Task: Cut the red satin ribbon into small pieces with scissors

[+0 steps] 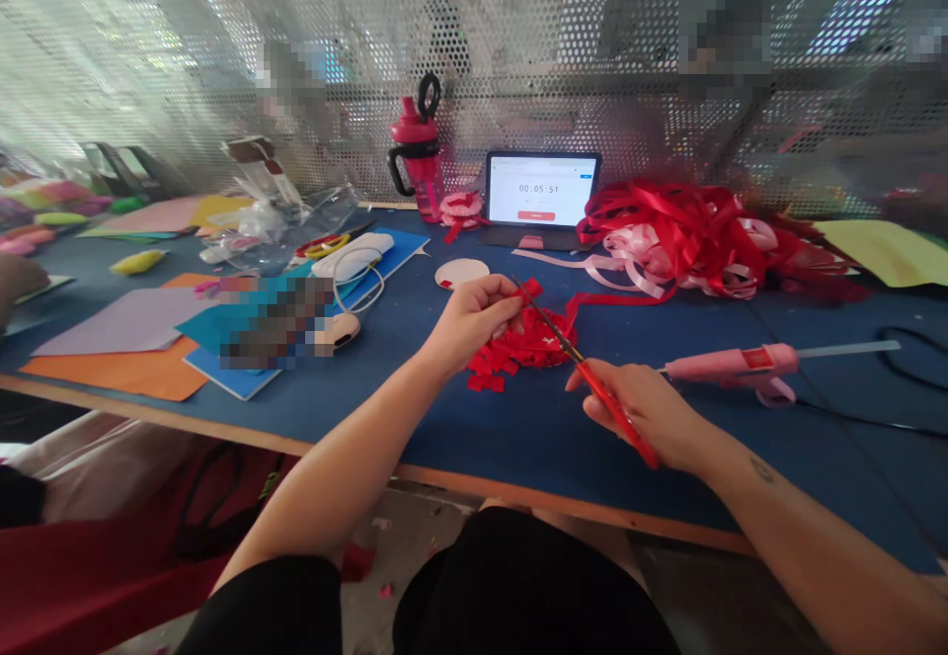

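Observation:
My right hand [643,412] grips red-handled scissors [585,370] whose blades point up and left toward my left hand. My left hand [472,317] pinches a strip of red ribbon [530,290] at the blades' tip. Just beyond both hands lies a pile of cut red ribbon pieces [518,349] on the blue table top [518,428]. A large tangle of red and pink ribbon [688,235] lies behind to the right, with a strand running down to the pile.
A pink glue gun [733,364] lies right of my right hand, its black cord trailing right. A tablet [540,191] showing a timer stands at the back, beside a red bottle [419,156]. A white disc [460,272], coloured paper sheets [133,339] and bags lie left.

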The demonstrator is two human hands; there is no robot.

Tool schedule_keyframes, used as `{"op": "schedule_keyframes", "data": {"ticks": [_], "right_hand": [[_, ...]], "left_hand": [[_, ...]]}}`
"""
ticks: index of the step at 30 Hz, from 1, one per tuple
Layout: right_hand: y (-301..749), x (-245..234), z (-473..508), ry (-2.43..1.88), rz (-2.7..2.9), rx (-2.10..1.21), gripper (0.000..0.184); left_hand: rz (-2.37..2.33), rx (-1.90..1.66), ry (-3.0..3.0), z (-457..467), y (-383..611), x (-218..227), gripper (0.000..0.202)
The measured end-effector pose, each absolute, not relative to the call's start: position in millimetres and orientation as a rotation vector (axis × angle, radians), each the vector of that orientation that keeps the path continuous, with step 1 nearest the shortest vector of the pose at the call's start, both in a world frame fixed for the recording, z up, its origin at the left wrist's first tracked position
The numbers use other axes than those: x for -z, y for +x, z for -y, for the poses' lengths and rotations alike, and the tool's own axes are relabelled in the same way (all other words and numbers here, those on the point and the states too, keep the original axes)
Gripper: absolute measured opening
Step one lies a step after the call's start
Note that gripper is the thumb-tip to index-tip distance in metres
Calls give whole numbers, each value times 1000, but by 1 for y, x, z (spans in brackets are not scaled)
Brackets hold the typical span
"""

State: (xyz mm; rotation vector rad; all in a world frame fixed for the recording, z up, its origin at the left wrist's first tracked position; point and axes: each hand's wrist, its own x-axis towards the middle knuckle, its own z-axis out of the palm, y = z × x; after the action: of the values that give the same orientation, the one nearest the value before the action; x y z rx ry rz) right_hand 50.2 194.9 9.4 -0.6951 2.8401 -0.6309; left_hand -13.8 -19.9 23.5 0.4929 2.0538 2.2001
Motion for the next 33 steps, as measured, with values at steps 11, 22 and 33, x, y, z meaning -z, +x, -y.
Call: {"op": "schedule_keyframes", "data": {"ticks": [11,22,33], "right_hand": [[50,-8,-196,-665,-2727,863,19],[50,-6,-197,-646,-2638,1072,17],[47,4,-201,-657,-2754,1187,41]], "left_hand": [[-2041,-2208,458,21,-16,-24,13],[-2020,-2197,487,23,-16,-24,13],[-1969,-2297,524,21,-18,-22,6]]}}
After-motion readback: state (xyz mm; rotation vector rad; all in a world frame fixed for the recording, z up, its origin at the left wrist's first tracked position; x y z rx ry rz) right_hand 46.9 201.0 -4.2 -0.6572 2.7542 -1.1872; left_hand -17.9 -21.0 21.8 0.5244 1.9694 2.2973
